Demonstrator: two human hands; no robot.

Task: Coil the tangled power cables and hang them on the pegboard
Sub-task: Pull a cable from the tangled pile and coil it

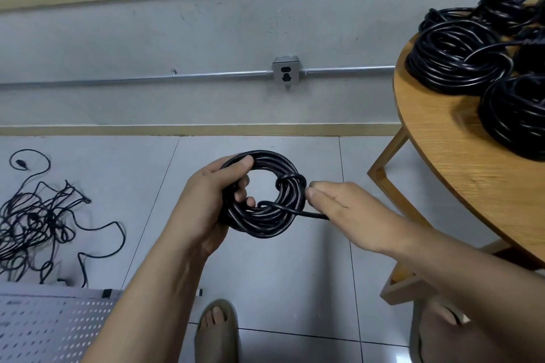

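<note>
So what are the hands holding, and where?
The left hand grips the coiled black cable by its left side, thumb on top. The right hand pinches the cable's loose end at the coil's right.

No legible text, brand, number or sign is showing anywhere. Faint grey marks are showing on the white perforated metal pegboard panel (44, 330), below and to the left of the left hand (206, 200), but they are too blurred to read.
</note>
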